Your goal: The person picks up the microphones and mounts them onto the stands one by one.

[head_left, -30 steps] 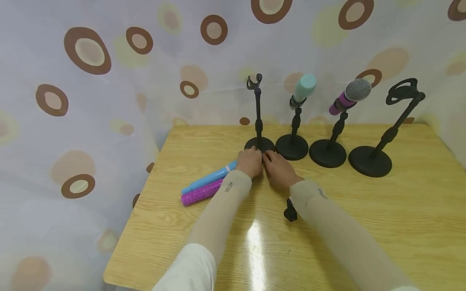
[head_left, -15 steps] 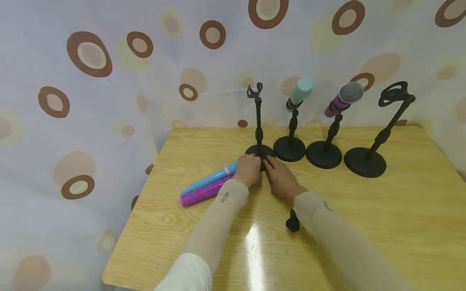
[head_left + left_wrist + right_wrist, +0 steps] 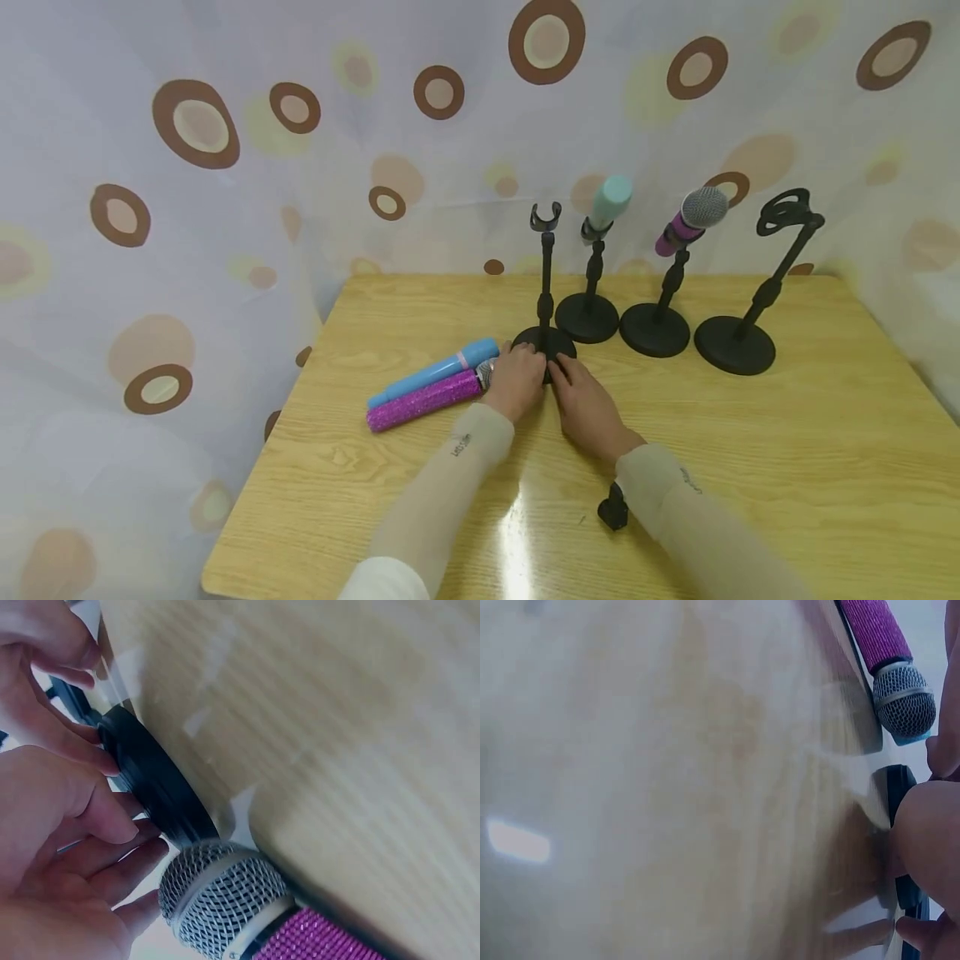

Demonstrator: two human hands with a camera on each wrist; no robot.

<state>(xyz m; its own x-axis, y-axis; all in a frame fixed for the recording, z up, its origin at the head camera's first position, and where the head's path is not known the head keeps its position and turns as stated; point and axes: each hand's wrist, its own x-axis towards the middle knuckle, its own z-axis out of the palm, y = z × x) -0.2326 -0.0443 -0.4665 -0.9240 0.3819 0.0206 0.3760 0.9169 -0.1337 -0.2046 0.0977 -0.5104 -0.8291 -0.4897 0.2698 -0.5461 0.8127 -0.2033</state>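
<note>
A black desktop microphone stand [image 3: 547, 271] stands upright in front of me, its round base between my hands and its clip holding nothing. My left hand [image 3: 517, 383] grips the near left edge of the base, while my right hand [image 3: 588, 410] holds the near right edge. In the left wrist view, fingers of both hands lie along the dark base [image 3: 157, 780]. Just left of my left hand lies a glittery purple microphone [image 3: 425, 401], its mesh head close to the base. A blue microphone [image 3: 435, 373] lies behind it.
To the right stand a stand with a mint microphone [image 3: 611, 197], one with a purple microphone [image 3: 702, 208], and another stand [image 3: 767, 293] with a bare clip. A small black piece [image 3: 613, 510] shows by my right sleeve. A patterned cloth [image 3: 262, 225] hangs behind the table [image 3: 300, 517].
Both hands have drawn the stand toward me and slightly right, and its clip has turned to face me. The purple microphone's mesh head has come into sight. The head view has shifted a little.
</note>
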